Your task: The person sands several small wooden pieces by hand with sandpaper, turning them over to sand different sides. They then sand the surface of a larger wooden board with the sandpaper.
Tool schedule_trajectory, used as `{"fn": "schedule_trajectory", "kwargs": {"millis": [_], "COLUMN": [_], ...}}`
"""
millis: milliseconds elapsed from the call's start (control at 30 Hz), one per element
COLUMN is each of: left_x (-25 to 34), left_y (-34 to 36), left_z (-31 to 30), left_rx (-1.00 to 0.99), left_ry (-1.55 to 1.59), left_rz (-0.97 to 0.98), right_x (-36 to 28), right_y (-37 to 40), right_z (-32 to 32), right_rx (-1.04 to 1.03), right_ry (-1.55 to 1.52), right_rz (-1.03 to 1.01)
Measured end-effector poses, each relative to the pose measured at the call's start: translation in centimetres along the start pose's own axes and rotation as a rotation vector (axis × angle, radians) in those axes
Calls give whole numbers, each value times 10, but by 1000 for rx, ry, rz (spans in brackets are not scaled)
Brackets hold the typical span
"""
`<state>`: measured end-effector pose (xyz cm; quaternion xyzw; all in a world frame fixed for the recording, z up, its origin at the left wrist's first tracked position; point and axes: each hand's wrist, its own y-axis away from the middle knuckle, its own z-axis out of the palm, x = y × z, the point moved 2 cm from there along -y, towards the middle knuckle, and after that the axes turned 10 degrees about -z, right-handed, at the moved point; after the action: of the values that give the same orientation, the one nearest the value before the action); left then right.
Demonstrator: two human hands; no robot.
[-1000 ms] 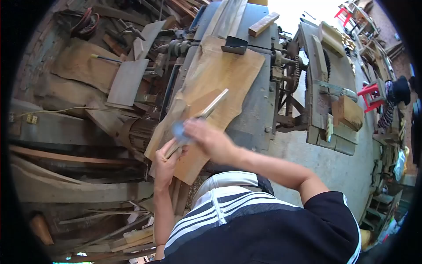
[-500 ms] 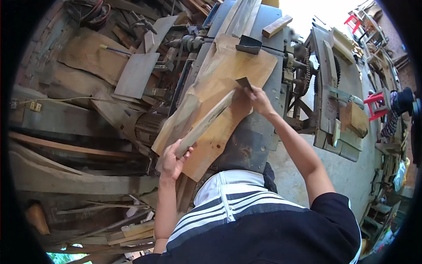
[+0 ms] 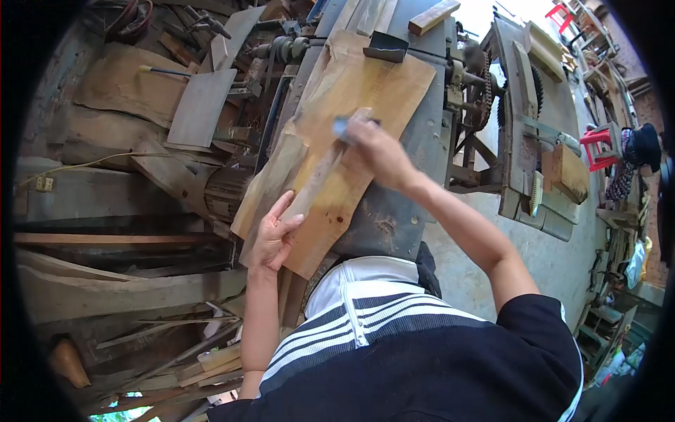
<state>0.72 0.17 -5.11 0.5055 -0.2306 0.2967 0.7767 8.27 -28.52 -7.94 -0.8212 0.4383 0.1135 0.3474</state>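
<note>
A narrow wooden strip (image 3: 318, 176) lies lengthwise on a wide wooden board (image 3: 365, 91) that rests on a grey machine table (image 3: 415, 148). My left hand (image 3: 273, 235) grips the strip's near end, fingers partly spread. My right hand (image 3: 373, 151) presses a small blue-grey piece of sandpaper (image 3: 340, 126) on the strip's far part.
A dark block (image 3: 385, 46) and a short wooden bar (image 3: 433, 15) lie at the board's far end. Left of the machine are stacked planks, a motor (image 3: 223, 193) and scrap wood. Another machine (image 3: 527, 126) stands to the right, with red stools (image 3: 598, 146) beyond.
My right hand slid from the strip's near end out to its far tip, then came partway back. My left hand stayed on the near end.
</note>
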Motion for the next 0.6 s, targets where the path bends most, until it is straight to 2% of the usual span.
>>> {"fn": "schedule_trajectory", "kwargs": {"millis": [67, 100, 133, 167, 233, 300, 367, 433, 467, 500, 600], "left_x": [-5, -7, -8, -7, -6, -7, -2, 6, 5, 3, 3], "left_y": [-3, -4, -3, -1, 5, 6, 7, 8, 7, 5, 3], "left_z": [1, 1, 0, 0, 5, 7, 14, 27, 24, 19, 22], "left_rx": [34, -1, -28, -18, -37, -49, -72, -72, -76, -102, -115], "left_ry": [-69, 85, 240, 238, 420, 480, 530, 833, 837, 720, 544], "left_rz": [-26, -15, -2, -7, -47, -46, -47, -79, -78, -46, -18], "right_x": [-48, -64, -66, -58, -6, 60, 52, -14, -42, -58, -45], "right_y": [11, 15, 16, 14, 1, -3, -5, -1, 10, 18, 21], "right_z": [15, 21, 21, 19, 6, 23, 30, 20, 27, 31, 22], "right_rx": [-106, -122, -137, -136, -31, 123, 141, 116, 114, 111, 96], "right_ry": [20, 38, -38, -49, -106, -18, -19, -53, -50, -48, -17], "right_rz": [-177, -297, -275, -271, 55, 177, 245, 171, 51, -67, -168]}}
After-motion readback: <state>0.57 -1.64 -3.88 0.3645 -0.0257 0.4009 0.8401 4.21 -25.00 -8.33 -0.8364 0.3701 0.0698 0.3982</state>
